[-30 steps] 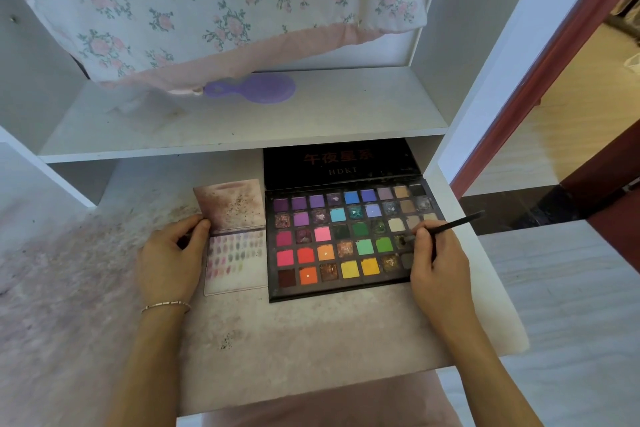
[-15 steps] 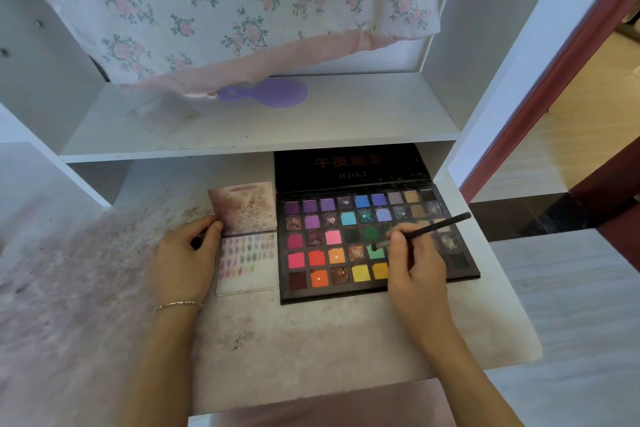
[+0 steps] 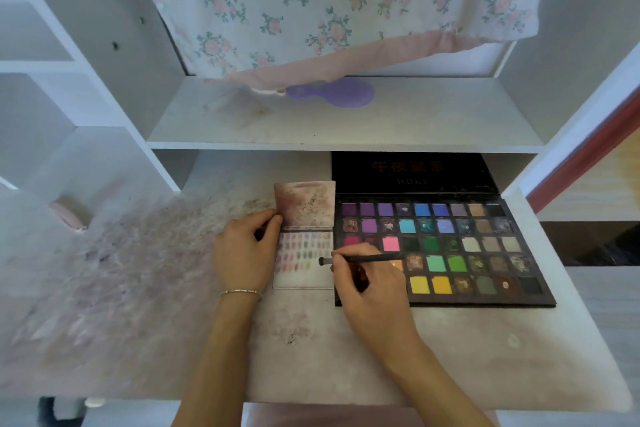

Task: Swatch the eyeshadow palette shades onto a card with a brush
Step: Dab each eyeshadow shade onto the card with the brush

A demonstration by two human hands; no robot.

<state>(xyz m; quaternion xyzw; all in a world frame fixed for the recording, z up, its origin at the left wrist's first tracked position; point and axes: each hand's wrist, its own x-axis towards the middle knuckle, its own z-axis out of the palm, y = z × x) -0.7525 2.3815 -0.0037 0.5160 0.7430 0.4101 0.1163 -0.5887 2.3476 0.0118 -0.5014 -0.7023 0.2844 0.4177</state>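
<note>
An open black eyeshadow palette [image 3: 485, 246] with several rows of coloured pans lies on the desk, its lid leaning against the back. To its left lies a small folded white card [image 3: 304, 274] covered with rows of pale swatches, its stained upper flap [image 3: 304, 204] standing up. My right hand [image 3: 367, 288] pinches a thin black brush [image 3: 360, 258], whose tip rests on the card's right side. My left hand [image 3: 246, 253] holds the card's left edge, thumb at the fold.
The white desk [image 3: 138, 288] is smeared with pinkish powder. A purple hairbrush [image 3: 336, 92] lies on the shelf above, under a hanging floral cloth [image 3: 346, 3]. A pink object [image 3: 67, 215] sits at the far left. A doorway opens to the right.
My right hand has carried the brush leftward from the palette's right-hand pans across to the card. My left hand has stayed on the card's edge.
</note>
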